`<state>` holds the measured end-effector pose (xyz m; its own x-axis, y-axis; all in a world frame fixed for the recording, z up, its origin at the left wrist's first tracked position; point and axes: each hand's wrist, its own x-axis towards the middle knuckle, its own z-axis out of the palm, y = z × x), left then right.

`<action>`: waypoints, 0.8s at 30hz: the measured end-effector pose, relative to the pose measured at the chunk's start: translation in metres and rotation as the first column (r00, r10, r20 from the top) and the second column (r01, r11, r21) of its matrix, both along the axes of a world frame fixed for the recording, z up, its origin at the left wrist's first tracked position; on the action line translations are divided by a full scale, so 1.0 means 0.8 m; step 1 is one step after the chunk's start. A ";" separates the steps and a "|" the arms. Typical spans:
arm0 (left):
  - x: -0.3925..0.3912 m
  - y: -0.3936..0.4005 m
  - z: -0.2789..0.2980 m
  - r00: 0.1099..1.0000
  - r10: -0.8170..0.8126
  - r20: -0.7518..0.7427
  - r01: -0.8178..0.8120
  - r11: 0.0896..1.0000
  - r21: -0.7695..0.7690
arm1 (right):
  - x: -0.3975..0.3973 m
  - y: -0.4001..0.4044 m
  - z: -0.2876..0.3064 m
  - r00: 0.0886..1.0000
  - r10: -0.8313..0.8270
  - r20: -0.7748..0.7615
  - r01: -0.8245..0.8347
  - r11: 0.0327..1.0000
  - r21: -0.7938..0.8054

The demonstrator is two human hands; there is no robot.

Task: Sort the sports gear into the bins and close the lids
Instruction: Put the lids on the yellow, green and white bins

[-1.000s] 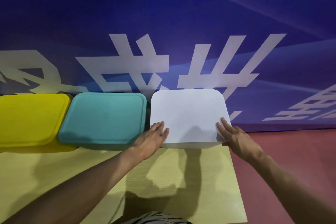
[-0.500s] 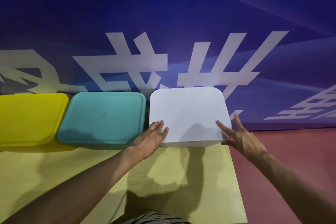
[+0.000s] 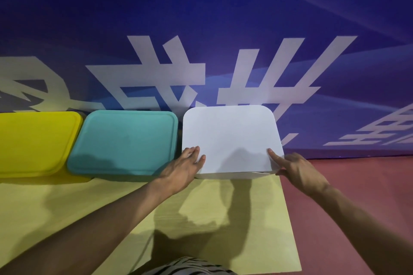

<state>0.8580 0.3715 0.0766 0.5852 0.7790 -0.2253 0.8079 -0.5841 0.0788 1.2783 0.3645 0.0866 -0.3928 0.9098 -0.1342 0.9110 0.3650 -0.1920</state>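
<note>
Left hand (image 3: 183, 168) lies flat on the near-left corner of the white lid (image 3: 231, 138), fingers straight and together, pressing down, nothing gripped. Right hand (image 3: 299, 171) is at the near-right corner of the same lid: index finger stretched out on top of it, thumb tucked under the lid's edge, the other fingers loosely bent beside the corner; it reads as a light pinch on the corner. White lid sits on top of the white bin (image 3: 232, 175), of which only a thin strip of front wall shows below the lid; a slight gap shows at the right corner, so cannot tell if it is fully seated. Teal lid (image 3: 125, 140) is just left of the white one, lying flat on its bin, nearly touching. Yellow lid (image 3: 33, 143) is further left, also flat, partly cut off by the frame edge. All three stand in a row at the far edge of a pale yellow-green table (image 3: 257, 219), against a blue banner (image 3: 201, 29) with large white characters. Red floor (image 3: 357, 181) to the right of the table. Bin contents hidden.
</note>
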 end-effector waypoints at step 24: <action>-0.002 0.001 0.002 0.997 -0.033 -0.065 0.035 0.999 0.039 | -0.019 0.015 0.049 0.938 0.037 0.344 -0.075 0.992 0.097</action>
